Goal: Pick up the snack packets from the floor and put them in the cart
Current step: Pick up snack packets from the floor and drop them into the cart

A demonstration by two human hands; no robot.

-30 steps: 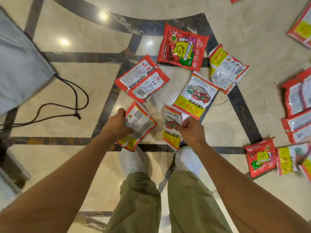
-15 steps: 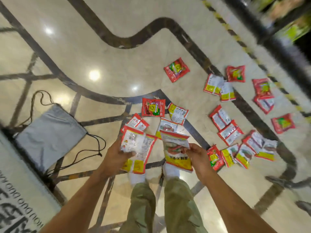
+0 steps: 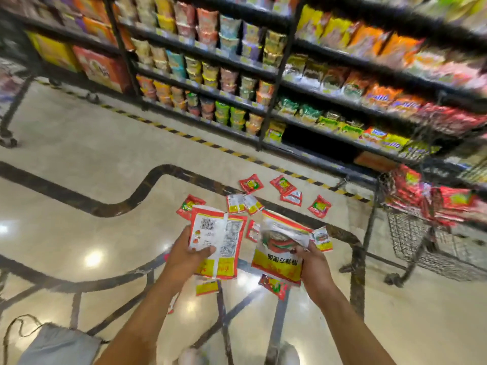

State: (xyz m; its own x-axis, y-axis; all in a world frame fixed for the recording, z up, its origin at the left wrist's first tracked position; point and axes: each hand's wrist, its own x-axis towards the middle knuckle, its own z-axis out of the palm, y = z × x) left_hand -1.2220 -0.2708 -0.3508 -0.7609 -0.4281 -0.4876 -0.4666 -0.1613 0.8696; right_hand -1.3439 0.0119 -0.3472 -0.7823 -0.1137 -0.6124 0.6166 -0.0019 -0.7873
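My left hand [image 3: 189, 252] grips a red, white and yellow snack packet [image 3: 218, 241] with its barcode side up. In my right hand [image 3: 311, 262] is a second packet [image 3: 279, 256] with a red and green picture and a yellow band. Both are held up at waist height, side by side. Several more red packets [image 3: 251, 183] lie scattered on the marble floor beyond and below my hands. At the right stands the wire cart [image 3: 411, 233], its basket heaped with red packets [image 3: 448, 201]. Both hands are to the left of the cart.
Black store shelves [image 3: 263, 61] full of coloured snack bags run across the top, with a yellow-black stripe [image 3: 184, 134] along their base. A grey drawstring bag [image 3: 58, 346] lies on the floor at the lower left. Another cart's leg [image 3: 10, 111] stands at the far left.
I have straightened up from the floor, lifting one packet in each hand. The view swung up from the floor to the shelves and the cart at the right.
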